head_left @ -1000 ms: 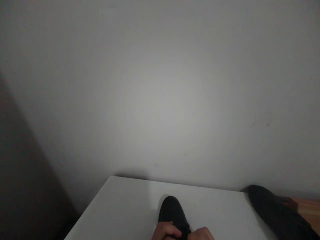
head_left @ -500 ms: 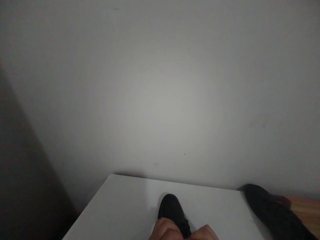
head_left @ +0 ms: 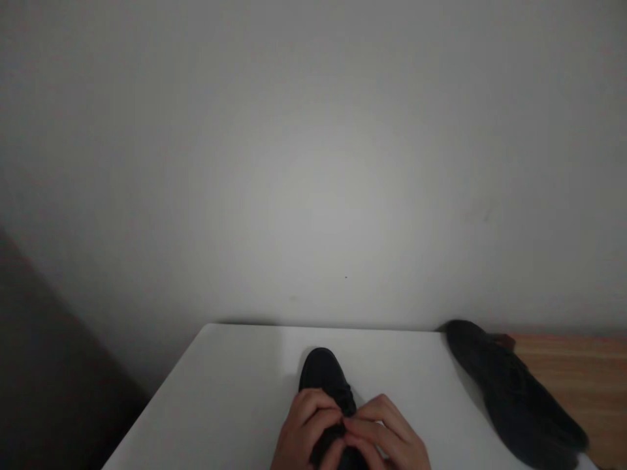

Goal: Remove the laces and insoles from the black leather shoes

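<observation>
Left fingers (head_left: 316, 399) and right fingers (head_left: 385, 410) pinch closely at the black shoe (head_left: 321, 369).

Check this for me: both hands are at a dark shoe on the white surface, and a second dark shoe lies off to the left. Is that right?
Not quite: the head view shows the second dark shoe lying off to the right. The left hand and right hand are indeed at the other dark shoe on the white surface.
</observation>
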The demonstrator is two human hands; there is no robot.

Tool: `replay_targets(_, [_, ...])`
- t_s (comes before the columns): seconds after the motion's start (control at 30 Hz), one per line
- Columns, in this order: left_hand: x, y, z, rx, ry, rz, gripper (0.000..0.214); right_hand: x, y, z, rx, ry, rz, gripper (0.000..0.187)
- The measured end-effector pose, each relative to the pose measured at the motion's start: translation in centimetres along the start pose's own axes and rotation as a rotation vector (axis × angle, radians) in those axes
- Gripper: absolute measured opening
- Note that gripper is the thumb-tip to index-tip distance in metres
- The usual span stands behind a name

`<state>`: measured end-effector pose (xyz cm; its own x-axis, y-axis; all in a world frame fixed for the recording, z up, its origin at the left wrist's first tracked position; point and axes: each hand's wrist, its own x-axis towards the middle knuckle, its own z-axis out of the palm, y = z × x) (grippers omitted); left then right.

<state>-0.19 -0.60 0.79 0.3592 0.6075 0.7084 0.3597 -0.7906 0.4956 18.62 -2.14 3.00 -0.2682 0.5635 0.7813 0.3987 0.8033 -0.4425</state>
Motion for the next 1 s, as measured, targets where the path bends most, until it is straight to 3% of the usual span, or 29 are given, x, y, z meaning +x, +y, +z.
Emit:
replay_targets(0.17, [0.4,1.6,-0.3,-0.090,0.024,-0.093,0.023,0.9,-1.7,-0.6,0.032,0.074,0.071,0.012])
replay_targets(0.4, [0.6,2.0,-0.2,-0.145,0.048,-0.187,0.018,0.4,-2.8,-0.7,0.067,0.160,0.123,0.011])
replay_targets(0.73, [1.0,2.5,-0.4,-0.251,0.037,-0.309,0.014,-0.4,-2.7,-1.5,0.028,0.425,0.113,0.030])
replay_targets(0.9, [0.9,2.4,-0.3,-0.287,0.031,-0.315,0.012,-0.1,-2.4,-1.5,0.122,0.239,0.168,0.020])
replay_targets(1.0, [0.9,2.6,-0.5,-0.341,0.034,-0.334,0.011,-0.1,-2.2,-1.1,0.110,0.161,0.235,0.042])
